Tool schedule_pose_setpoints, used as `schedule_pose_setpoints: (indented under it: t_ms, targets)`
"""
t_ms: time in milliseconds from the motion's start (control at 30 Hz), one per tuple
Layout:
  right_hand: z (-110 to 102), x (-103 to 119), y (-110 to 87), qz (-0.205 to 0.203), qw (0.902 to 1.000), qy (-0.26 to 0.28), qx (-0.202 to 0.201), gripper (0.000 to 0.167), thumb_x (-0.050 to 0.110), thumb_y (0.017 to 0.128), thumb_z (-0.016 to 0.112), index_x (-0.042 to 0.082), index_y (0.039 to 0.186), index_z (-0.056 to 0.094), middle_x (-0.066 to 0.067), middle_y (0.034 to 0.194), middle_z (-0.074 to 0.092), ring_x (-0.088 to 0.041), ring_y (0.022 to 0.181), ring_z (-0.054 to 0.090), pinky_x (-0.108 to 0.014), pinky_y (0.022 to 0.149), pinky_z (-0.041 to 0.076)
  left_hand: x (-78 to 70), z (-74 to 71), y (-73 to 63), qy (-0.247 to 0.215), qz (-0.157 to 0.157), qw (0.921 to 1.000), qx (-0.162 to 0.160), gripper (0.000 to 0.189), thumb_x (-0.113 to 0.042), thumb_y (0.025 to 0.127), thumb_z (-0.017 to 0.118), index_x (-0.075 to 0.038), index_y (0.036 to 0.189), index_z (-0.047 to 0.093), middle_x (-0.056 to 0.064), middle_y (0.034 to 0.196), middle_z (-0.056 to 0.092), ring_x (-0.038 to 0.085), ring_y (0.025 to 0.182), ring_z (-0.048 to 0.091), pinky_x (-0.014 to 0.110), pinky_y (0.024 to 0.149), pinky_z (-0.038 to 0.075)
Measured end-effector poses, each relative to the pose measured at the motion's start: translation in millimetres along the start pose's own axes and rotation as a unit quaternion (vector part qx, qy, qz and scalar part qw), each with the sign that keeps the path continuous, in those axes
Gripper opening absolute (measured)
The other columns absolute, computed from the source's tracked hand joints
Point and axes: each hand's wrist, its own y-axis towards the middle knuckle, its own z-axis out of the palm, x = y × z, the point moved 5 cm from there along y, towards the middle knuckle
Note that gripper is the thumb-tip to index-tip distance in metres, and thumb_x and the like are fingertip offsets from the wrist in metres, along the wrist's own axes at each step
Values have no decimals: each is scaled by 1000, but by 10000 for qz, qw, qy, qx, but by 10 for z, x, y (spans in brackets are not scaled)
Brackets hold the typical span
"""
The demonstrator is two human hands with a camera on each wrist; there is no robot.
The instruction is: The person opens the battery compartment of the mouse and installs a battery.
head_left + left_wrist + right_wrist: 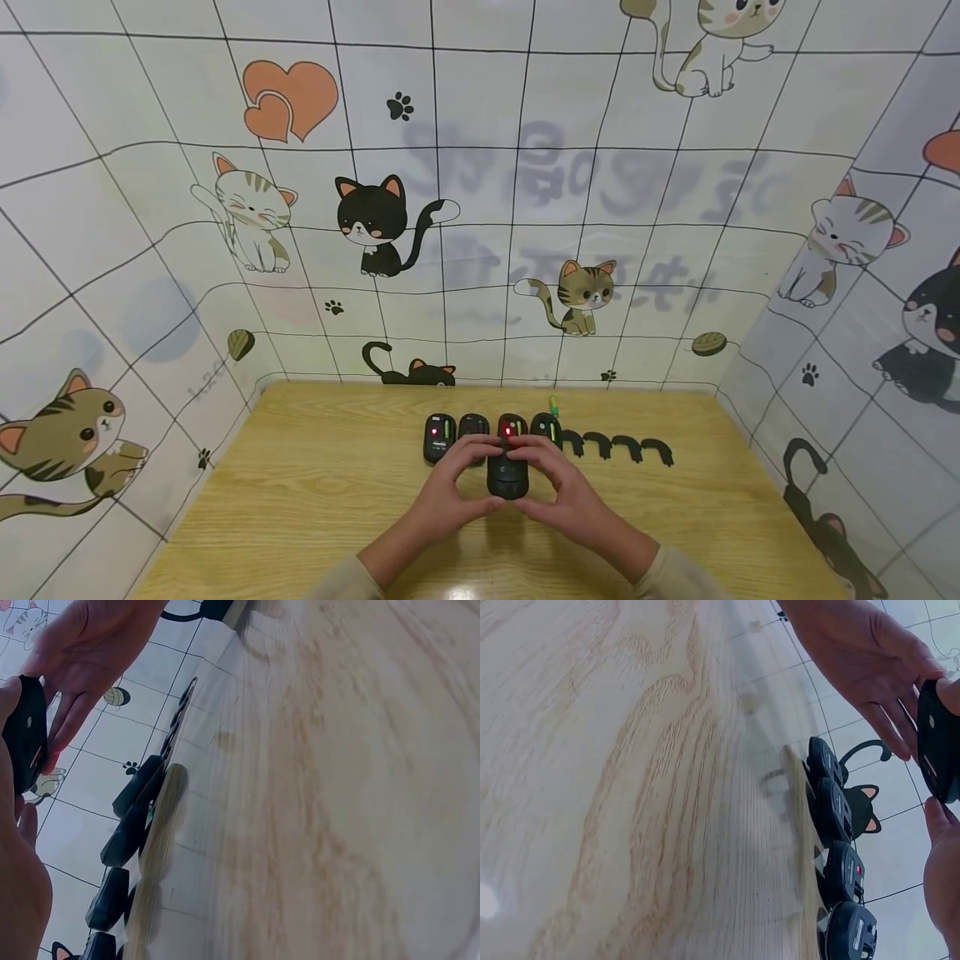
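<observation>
A black computer mouse (507,482) is held up over the near-middle of the table between both hands. My left hand (444,492) grips its left side, fingers at the far end and thumb at the near end. On the other side, my right hand (572,493) grips it the same way. The mouse's underside (28,735), with a small pale oval on it, shows in the left wrist view. Behind the hands stands a row of several black mice, bottoms up; the leftmost mouse (439,438) shows a red light and a green strip in a slot.
Right of the row lie several curved black covers, the end one (658,450) farthest right. A small green and yellow stick (554,406) lies behind the mice. The wooden table (322,492) meets walls of cat-printed sheeting (480,192) at the back and sides.
</observation>
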Motion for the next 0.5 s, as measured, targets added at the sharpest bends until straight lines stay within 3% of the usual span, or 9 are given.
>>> schedule_pose_setpoints:
  t_ms: [267, 367, 500]
  targets:
    - [33, 31, -14, -112, 9997, 157, -145, 49, 8, 103, 80, 16, 149, 63, -13, 162, 50, -27, 148, 52, -34, 118, 50, -30, 43, -11, -275, 336, 9988, -219, 53, -11, 94, 91, -18, 141, 69, 6, 151, 63, 27, 141, 59, 45, 116, 54]
    - [42, 25, -18, 141, 9994, 227, -230, 47, 10, 104, 79, 19, 147, 64, -10, 162, 51, -23, 147, 53, -33, 115, 52, -46, 45, -11, -211, 498, 9982, -274, 48, -12, 96, 89, -18, 139, 70, 6, 148, 65, 28, 139, 61, 43, 115, 55]
    - [51, 21, -9, 343, 9984, 380, -232, 44, 10, 106, 77, 19, 147, 64, -16, 160, 52, -19, 145, 55, -36, 111, 56, -66, 35, -9, -65, 642, 9974, -324, 41, -13, 98, 87, -18, 136, 72, 6, 145, 67, 27, 135, 64, 44, 110, 58]
